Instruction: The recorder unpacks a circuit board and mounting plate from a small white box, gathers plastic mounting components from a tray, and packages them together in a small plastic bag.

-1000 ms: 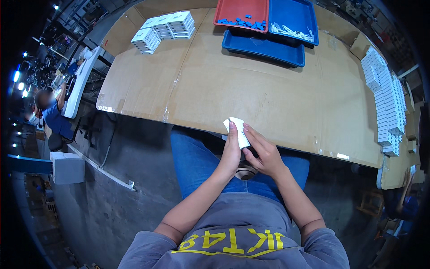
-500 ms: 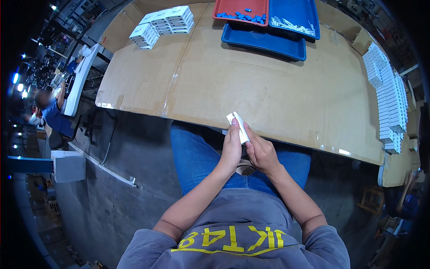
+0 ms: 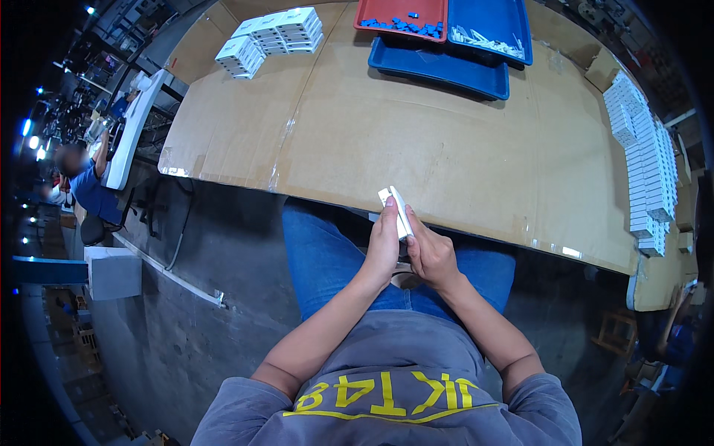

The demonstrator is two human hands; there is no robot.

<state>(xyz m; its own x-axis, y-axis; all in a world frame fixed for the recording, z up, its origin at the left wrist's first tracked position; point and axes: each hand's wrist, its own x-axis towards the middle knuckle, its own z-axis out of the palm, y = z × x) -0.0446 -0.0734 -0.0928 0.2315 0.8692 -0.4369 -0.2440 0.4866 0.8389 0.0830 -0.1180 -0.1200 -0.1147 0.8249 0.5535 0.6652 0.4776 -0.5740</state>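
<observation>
Between my two hands, just over the near edge of the table, is a small white rectangular plastic piece (image 3: 400,214), held tilted upright. My left hand (image 3: 382,241) closes on its left side, the thumb pressed near its top. From the right, my right hand (image 3: 432,253) grips the same piece, fingers along its side and thumb low on it. At the top, the piece shows two white parts with a narrow gap between them. Its lower end is partly hidden by my fingers.
Cardboard covers the table (image 3: 357,141). At the back stand a red tray (image 3: 383,12) of small blue parts, a blue tray (image 3: 491,22) of thin white pieces and another blue tray (image 3: 439,73). White pieces are stacked at back left (image 3: 271,33) and right (image 3: 643,163). A person (image 3: 93,189) sits far left.
Almost nothing differs. Both hands stay on the white piece at the table edge, with only a very slight shift of the right hand.
</observation>
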